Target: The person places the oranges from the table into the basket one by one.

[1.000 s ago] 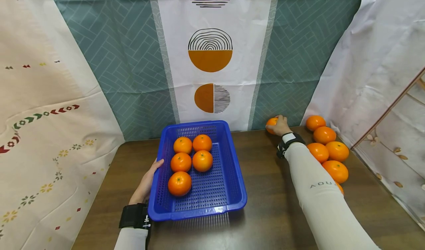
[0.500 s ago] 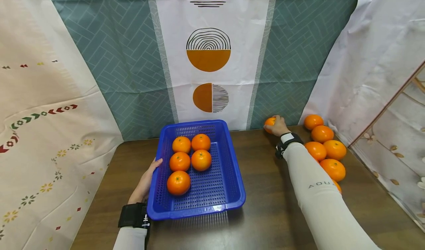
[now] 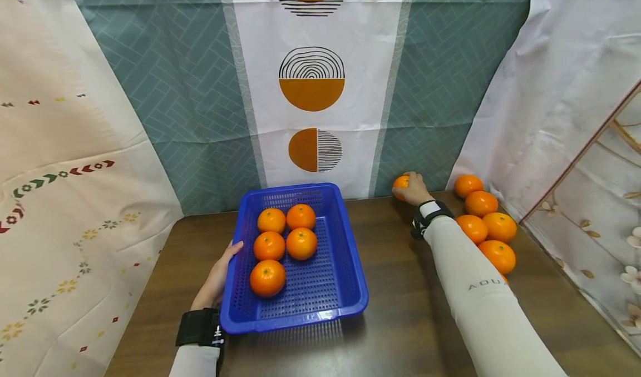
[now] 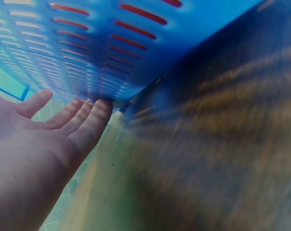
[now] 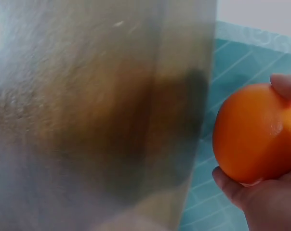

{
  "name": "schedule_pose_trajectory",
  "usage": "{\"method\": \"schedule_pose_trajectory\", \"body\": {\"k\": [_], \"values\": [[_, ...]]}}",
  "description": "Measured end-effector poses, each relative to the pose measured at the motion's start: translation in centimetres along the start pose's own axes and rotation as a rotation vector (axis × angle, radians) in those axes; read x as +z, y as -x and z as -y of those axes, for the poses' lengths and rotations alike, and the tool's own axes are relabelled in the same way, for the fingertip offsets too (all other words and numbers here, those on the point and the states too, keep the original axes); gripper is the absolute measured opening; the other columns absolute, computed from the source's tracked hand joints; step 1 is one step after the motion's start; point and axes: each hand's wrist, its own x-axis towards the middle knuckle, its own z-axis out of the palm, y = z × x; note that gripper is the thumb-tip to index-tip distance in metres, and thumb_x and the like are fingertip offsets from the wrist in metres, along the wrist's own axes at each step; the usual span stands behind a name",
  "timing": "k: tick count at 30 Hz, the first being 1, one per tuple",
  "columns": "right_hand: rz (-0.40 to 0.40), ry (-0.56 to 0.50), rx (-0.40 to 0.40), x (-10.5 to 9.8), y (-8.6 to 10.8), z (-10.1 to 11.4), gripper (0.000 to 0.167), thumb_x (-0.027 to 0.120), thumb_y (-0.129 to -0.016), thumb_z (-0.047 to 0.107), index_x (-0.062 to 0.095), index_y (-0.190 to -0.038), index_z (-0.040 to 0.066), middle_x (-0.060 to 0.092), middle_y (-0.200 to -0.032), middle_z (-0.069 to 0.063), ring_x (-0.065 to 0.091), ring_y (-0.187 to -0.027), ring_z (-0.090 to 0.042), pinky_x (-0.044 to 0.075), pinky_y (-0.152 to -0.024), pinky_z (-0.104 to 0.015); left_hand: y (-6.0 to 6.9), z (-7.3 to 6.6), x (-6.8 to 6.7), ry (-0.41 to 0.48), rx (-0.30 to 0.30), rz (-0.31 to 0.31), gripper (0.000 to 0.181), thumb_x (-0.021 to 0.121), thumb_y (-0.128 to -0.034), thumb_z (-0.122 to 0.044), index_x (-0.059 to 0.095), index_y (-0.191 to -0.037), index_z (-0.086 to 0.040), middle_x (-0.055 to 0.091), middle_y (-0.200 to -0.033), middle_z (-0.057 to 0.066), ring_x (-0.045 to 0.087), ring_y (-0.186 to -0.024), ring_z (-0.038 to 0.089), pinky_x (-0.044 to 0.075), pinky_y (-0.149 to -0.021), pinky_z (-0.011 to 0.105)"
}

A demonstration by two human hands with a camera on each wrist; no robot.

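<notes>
At the back of the table, against the green cloth, my right hand (image 3: 417, 189) grips an orange (image 3: 400, 187). In the right wrist view the thumb and a fingertip lie on opposite sides of the orange (image 5: 256, 137); whether it touches the table is unclear. My left hand (image 3: 218, 271) is at the left side of a blue plastic basket (image 3: 358, 277). In the left wrist view its extended fingers (image 4: 95, 122) rest against the slotted wall. Several oranges (image 3: 267, 278) sit in the basket's left half.
More oranges (image 3: 499, 227) are grouped on the right of the table (image 3: 390, 321), partly behind the right sleeve (image 3: 481, 288). Patterned cloth (image 3: 200, 88) hangs along the back, with further cloths at both sides.
The head view has turned slightly, shifting everything a little left. My right hand keeps its grip on the orange and has edged slightly left. My left hand stays at the basket.
</notes>
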Motion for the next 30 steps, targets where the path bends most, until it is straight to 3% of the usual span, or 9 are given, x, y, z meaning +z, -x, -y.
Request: {"method": "schedule_pose_trajectory", "body": {"k": [4,10,16,25,30], "values": [[-0.019,-0.021,-0.023,-0.2,0.0,1.1,0.074,0.064,-0.097,0.026,0.03,-0.152,-0.01,0.032,-0.144,-0.037,0.044,-0.125,-0.052,0.041,-0.107,-0.06,0.1,-0.1,-0.2,-0.009,-0.013,-0.017,0.07,0.032,-0.1114,-0.053,-0.007,-0.166,-0.032,0.014,-0.169,0.017,0.041,-0.139,0.037,0.051,-0.101,0.053],[-0.049,-0.091,-0.067,-0.9,1.0,2.6,0.075,0.064,-0.094,0.031,0.033,-0.15,-0.009,0.034,-0.14,-0.037,0.047,-0.119,-0.05,0.046,-0.102,-0.057,-0.1,-0.4,-0.4,-0.002,-0.012,-0.005,0.071,0.032,-0.1113,-0.053,-0.008,-0.166,-0.032,0.012,-0.169,0.017,0.039,-0.14,0.035,0.049,-0.102,0.052],[-0.048,-0.165,-0.084,-1.4,2.0,4.4,0.073,0.065,-0.096,0.03,0.033,-0.151,-0.006,0.034,-0.143,-0.035,0.045,-0.123,-0.048,0.043,-0.105,-0.057,0.0,-0.3,-0.5,-0.01,-0.009,-0.007,0.07,0.031,-0.1112,-0.054,-0.007,-0.166,-0.032,0.014,-0.168,0.018,0.047,-0.133,0.03,0.051,-0.101,0.052],[-0.055,-0.189,-0.118,-1.6,3.5,6.2,0.071,0.065,-0.1,0.033,0.034,-0.151,-0.004,0.037,-0.142,-0.032,0.048,-0.12,-0.043,0.046,-0.103,-0.053,0.0,-0.1,-0.3,-0.011,-0.008,-0.008,0.071,0.031,-0.1109,-0.055,-0.008,-0.166,-0.032,0.01,-0.17,0.017,0.033,-0.143,0.04,0.048,-0.104,0.054],[-0.05,-0.218,-0.163,-1.9,4.4,7.4,0.069,0.066,-0.099,0.033,0.036,-0.149,-0.003,0.039,-0.141,-0.031,0.05,-0.117,-0.042,0.049,-0.099,-0.051,0.0,-0.1,-0.1,-0.015,-0.007,-0.004,0.072,0.03,-0.1107,-0.056,-0.008,-0.166,-0.031,0.013,-0.168,0.019,0.042,-0.137,0.034,0.051,-0.1,0.052]]}}
